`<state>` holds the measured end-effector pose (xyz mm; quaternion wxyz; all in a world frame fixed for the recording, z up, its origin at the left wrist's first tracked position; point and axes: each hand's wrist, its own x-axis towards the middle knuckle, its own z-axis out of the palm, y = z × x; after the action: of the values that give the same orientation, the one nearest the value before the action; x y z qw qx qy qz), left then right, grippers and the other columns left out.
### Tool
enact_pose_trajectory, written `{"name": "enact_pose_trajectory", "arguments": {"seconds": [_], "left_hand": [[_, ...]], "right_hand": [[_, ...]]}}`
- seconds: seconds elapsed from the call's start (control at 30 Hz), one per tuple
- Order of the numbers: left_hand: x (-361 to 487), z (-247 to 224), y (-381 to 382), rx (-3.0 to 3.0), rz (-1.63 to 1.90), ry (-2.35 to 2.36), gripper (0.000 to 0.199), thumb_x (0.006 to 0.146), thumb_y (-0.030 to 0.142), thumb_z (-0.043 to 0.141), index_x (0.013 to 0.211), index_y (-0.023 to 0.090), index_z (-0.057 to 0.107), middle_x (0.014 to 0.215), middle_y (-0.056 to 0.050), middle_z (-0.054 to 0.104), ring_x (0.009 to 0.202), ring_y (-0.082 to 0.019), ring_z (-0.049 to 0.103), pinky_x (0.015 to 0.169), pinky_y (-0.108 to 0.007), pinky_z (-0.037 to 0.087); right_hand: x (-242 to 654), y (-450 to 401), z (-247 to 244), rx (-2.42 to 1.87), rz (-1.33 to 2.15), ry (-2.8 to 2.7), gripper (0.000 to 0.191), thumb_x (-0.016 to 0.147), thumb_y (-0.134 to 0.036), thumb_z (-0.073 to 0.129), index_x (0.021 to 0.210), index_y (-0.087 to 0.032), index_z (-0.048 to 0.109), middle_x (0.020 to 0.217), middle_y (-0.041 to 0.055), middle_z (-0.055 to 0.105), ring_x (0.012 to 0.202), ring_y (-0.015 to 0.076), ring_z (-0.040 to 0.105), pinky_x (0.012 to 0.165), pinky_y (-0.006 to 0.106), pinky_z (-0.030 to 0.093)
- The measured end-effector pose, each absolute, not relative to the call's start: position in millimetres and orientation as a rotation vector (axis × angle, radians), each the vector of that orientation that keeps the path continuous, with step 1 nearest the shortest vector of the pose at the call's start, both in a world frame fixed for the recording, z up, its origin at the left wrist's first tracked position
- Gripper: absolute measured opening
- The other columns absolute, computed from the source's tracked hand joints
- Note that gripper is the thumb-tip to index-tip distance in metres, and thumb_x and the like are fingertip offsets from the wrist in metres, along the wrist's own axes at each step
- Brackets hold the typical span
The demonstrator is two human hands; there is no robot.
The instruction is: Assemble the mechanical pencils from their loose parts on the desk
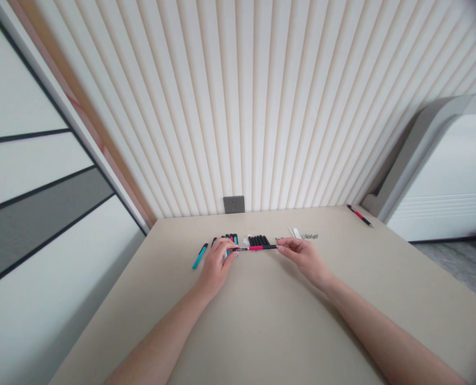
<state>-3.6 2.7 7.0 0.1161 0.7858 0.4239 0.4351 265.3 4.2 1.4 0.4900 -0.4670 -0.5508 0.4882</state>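
Currently held: one pink-and-black pen (256, 248), level, at dial centre. My left hand (217, 261) pinches its nine-o'clock end; my right hand (301, 257), its three-o'clock tip. Handling note: I'd keep both pinches light, barrel straight, clear of the black cylindrical pieces (258, 240) at twelve. Outlying: one teal-and-black pen (200, 256), nine o'clock.

This is a furnished room indoors, a home or an office; which one, I cannot tell. A plain beige desk (241, 315) with pens (200, 256) meets a ribbed cream wall (241, 107) with a dark socket (234, 204); mottled grey floor (460, 267) shows at right.
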Motion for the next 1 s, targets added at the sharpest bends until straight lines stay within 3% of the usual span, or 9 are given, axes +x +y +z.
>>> {"name": "enact_pose_trajectory", "arguments": {"seconds": [0.1,0.27,0.4,0.5,0.63,0.77,0.9,1.0], "left_hand": [[-4.3,5.7,3.3,2.304,1.273,1.235,0.009,0.092,0.025,0.052,0.096,0.021,0.060,0.098,-0.006,0.059,0.098,-0.020,0.057,0.088,-0.037,0.048],[-6.1,4.0,3.5,2.336,1.255,1.230,0.009,0.092,0.022,0.052,0.096,0.021,0.060,0.100,-0.006,0.059,0.099,-0.019,0.057,0.089,-0.036,0.047],[-5.4,4.3,3.1,2.345,1.242,1.231,0.008,0.092,0.022,0.054,0.095,0.021,0.060,0.099,-0.005,0.058,0.098,-0.019,0.057,0.089,-0.035,0.047],[-5.0,4.2,3.4,2.338,1.232,1.230,0.008,0.092,0.023,0.052,0.095,0.021,0.060,0.100,-0.005,0.058,0.099,-0.019,0.057,0.089,-0.036,0.047],[-5.9,3.6,4.2,2.320,1.221,1.238,0.008,0.092,0.022,0.052,0.096,0.020,0.059,0.101,-0.006,0.057,0.099,-0.019,0.056,0.090,-0.036,0.047],[-6.2,2.9,4.6,2.331,1.222,1.232,0.009,0.092,0.020,0.052,0.096,0.020,0.060,0.101,-0.006,0.057,0.100,-0.019,0.056,0.090,-0.036,0.046],[-6.0,2.6,4.4,2.356,1.220,1.204,0.008,0.091,0.019,0.053,0.096,0.019,0.060,0.100,-0.006,0.057,0.099,-0.019,0.056,0.090,-0.035,0.046],[-5.8,3.8,3.8,2.348,1.216,1.199,0.008,0.092,0.020,0.053,0.095,0.019,0.060,0.100,-0.006,0.058,0.098,-0.019,0.056,0.089,-0.034,0.046]], "right_hand": [[265.7,5.8,-2.4,-1.148,1.144,-1.359,0.040,0.069,-0.052,0.074,0.089,-0.017,0.072,0.086,0.0058,0.070,0.073,0.0167,0.059,0.069,0.031,0.046],[266.1,4.9,-6.3,-1.263,1.051,-1.446,0.039,0.074,-0.054,0.068,0.078,-0.015,0.070,0.069,0.0025,0.065,0.063,0.0154,0.054,0.061,0.028,0.041],[264.1,-0.3,-5.1,-1.337,0.964,-1.584,0.049,0.087,-0.056,0.050,0.063,-0.016,0.064,0.058,0.0002,0.056,0.056,0.0134,0.049,0.057,0.027,0.037],[263.4,-1.3,-3.2,-1.316,0.920,-1.619,0.051,0.092,-0.055,0.040,0.076,-0.016,0.069,0.065,0.0024,0.061,0.061,0.0155,0.053,0.060,0.027,0.041],[266.3,1.8,-2.0,-1.224,0.866,-1.675,0.042,0.086,-0.051,0.055,0.110,-0.019,0.065,0.083,0.0043,0.066,0.074,0.0180,0.058,0.070,0.030,0.046],[268.2,1.3,-1.6,-1.257,0.820,-1.733,0.035,0.085,-0.050,0.056,0.092,-0.018,0.069,0.082,0.0042,0.066,0.075,0.0186,0.056,0.071,0.031,0.044],[265.9,-3.0,0.3,-1.330,0.839,-1.766,0.051,0.094,-0.052,0.038,0.067,-0.017,0.064,0.064,0.0017,0.060,0.064,0.0158,0.053,0.065,0.028,0.042],[264.8,-3.4,0.8,-1.300,0.851,-1.752,0.047,0.095,-0.050,0.036,0.082,-0.017,0.068,0.074,0.0030,0.065,0.069,0.0163,0.056,0.066,0.028,0.043]]}}
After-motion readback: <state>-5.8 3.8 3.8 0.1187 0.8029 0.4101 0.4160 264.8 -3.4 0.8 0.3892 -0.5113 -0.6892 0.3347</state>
